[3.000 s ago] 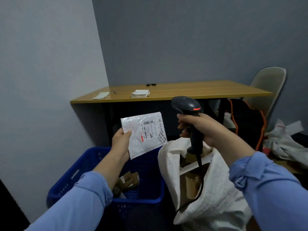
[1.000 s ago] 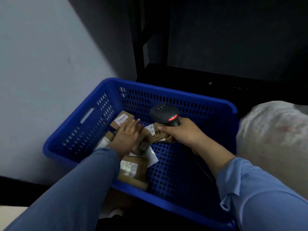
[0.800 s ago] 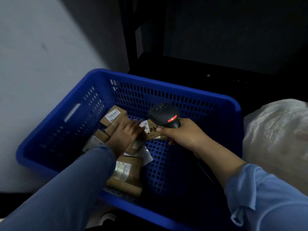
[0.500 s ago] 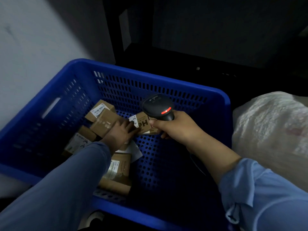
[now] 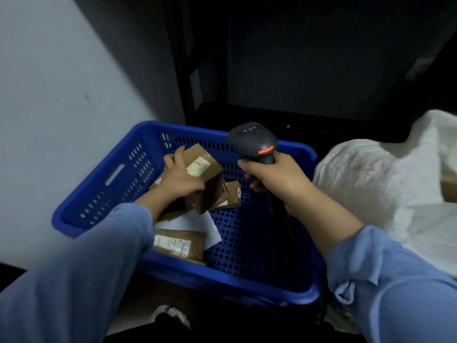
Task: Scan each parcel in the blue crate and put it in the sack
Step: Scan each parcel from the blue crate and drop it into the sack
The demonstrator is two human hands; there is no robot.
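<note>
Dimly, blue crate (image 5: 99, 191) beside pale wall (image 5: 61, 95), white sack (image 5: 358, 181) right.

The left hand (image 5: 181, 180) grips a brown cardboard box (image 5: 204, 178) with a pale label, tilted above the other parcels inside the blue crate (image 5: 99, 191). The right hand (image 5: 274, 178) is wrapped round the handle of a black scanner (image 5: 253, 142) with a red stripe, held over the crate just beside the box. A small box (image 5: 231, 195), a flat labelled parcel (image 5: 179, 243) and a white envelope (image 5: 195, 225) lie on the crate floor. The white sack (image 5: 371, 179) stands just right of the crate.
</note>
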